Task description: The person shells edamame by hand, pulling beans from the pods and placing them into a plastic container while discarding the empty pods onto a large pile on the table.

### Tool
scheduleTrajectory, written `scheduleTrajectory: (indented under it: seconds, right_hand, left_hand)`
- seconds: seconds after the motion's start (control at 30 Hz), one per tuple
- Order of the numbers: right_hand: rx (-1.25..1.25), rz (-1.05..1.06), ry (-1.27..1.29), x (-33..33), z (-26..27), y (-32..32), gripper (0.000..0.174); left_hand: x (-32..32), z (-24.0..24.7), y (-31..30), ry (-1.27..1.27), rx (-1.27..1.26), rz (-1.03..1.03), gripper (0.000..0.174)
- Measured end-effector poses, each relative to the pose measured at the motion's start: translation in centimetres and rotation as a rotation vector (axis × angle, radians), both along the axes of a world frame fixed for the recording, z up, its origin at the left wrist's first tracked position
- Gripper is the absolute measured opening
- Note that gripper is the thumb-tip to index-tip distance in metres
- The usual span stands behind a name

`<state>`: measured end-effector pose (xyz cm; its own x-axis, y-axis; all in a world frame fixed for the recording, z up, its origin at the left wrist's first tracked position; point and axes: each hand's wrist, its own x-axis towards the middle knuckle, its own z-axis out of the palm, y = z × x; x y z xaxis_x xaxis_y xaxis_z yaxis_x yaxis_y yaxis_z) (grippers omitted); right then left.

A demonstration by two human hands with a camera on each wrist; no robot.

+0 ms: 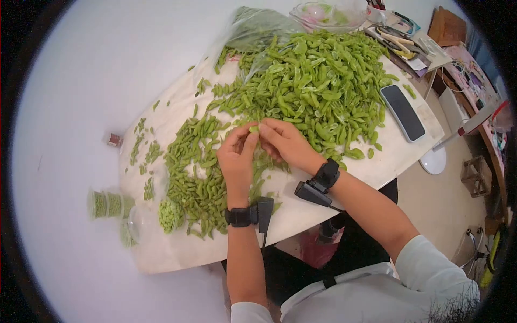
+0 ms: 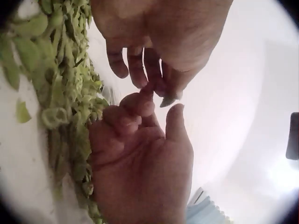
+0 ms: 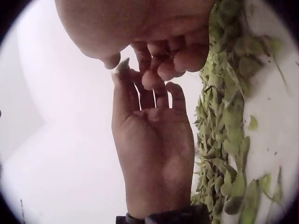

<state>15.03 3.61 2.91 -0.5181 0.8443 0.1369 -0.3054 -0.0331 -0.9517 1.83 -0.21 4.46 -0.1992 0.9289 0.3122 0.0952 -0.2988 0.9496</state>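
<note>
A small green pod (image 1: 254, 129) (image 2: 168, 101) (image 3: 122, 66) is pinched at the thumb tip of the left hand (image 1: 235, 156) (image 2: 163, 32) (image 3: 156, 144). From the other side, the right hand (image 1: 291, 145) (image 2: 142, 172) (image 3: 140, 23) meets it, thumb at the pod and fingers curled; its exact contact is partly hidden. Both hands are raised over the table between a large heap of green pods (image 1: 323, 81) and a smaller spread of pods (image 1: 202, 188).
On the white table (image 1: 285, 210) are a phone (image 1: 403, 113) at the right, a plastic bag of greens (image 1: 258, 29) and a glass bowl (image 1: 328, 16) behind, and shelled beans (image 1: 170, 215) at left. Clear tubs (image 1: 98, 204) show beyond the left edge; tools (image 1: 398, 43) lie at the back right.
</note>
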Motion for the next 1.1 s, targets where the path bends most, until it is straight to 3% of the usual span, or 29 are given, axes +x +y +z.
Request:
scheduleTrajectory:
  seconds: [0.27, 0.43, 0.67, 0.93, 1.03, 1.1]
  right_hand:
    - [-0.007, 0.134, 0.048, -0.3, -0.7, -0.2, 0.034]
    - [-0.065, 0.15, 0.047, -0.2, -0.9, -0.3, 0.038]
    - [-0.29, 0.311, 0.162, 0.0, -0.9, 0.0, 0.035]
    - [-0.444, 0.482, 0.27, 0.5, -0.4, 0.1, 0.039]
    - [0.186, 0.17, -0.104, -0.1, 0.1, -0.7, 0.041]
    - [0.351, 0.07, -0.119, -0.7, -0.6, -0.5, 0.042]
  left_hand:
    - [0.0, -1.6, -1.6, -0.09, -0.013, 0.06, 0.016]
    - [-0.9, -2.8, -1.2, -0.107, -0.038, -0.025, 0.009]
    - [-0.8, -3.6, -0.8, -0.261, 0.053, -0.072, 0.01]
    - [-0.9, -3.3, -0.9, -0.267, 0.055, -0.098, 0.008]
    - [-1.4, -3.1, -0.8, -0.32, 0.048, -0.112, 0.008]
    - [-1.9, -3.1, -0.9, -0.34, 0.037, -0.143, 0.009]
